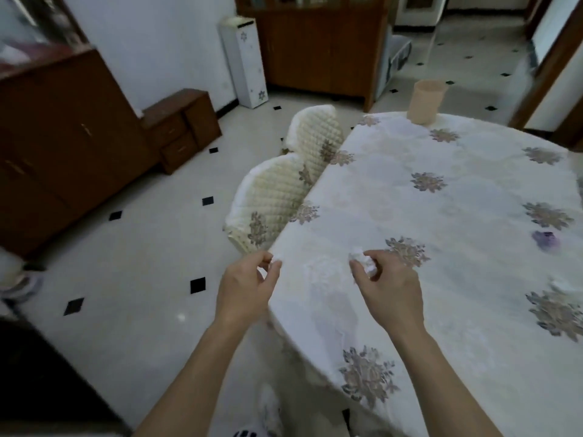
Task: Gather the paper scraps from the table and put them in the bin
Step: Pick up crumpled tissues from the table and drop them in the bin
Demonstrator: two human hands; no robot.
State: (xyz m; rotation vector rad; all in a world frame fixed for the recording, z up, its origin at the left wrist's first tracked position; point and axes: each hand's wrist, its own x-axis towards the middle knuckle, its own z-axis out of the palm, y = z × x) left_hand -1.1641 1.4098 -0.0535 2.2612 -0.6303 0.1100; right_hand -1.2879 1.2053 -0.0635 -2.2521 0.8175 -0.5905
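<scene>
My right hand (389, 287) is closed around a crumpled white paper scrap (366, 263) over the near left part of the table (441, 216). My left hand (247, 287) hovers at the table's left edge, and its fingertips pinch a small white scrap (275, 264). A purple scrap (545, 239) lies on the cloth to the right. Another white scrap (563, 285) lies near the right edge of the view. A beige bin (426, 100) stands at the far end of the table.
Two quilted cream chairs (271, 200) are pushed in along the table's left side. Brown cabinets (63, 146) line the left wall, and a small drawer unit (183, 127) stands beside them. A white appliance (244, 61) stands in the corner. The tiled floor (142, 263) lies left of the table.
</scene>
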